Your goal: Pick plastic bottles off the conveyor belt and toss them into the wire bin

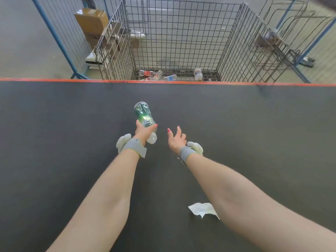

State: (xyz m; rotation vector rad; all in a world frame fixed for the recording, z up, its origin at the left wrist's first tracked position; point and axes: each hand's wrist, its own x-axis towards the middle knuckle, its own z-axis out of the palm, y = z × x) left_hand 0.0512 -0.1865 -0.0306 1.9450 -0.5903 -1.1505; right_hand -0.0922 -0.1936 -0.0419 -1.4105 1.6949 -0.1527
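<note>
1. The left hand [144, 132] curls its fingers round the neck end of a clear, green-tinted plastic bottle [143, 113], held above the dark grey conveyor belt [54, 124]
2. The right hand [176, 140], just beside it, has its fingers spread and loose, holding nothing
3. A crumpled white paper scrap [203, 210] lies on the belt
4. The grey wire-mesh bin [236, 42] stands beyond the belt, with clear plastic bottles [198, 73] on its floor

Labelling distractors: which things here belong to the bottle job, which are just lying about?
Job: green bottle gripped by left hand; empty right hand; conveyor belt; wire bin; bottles in bin.
Lying about: paper scrap on belt; cardboard boxes beside bin.
</note>
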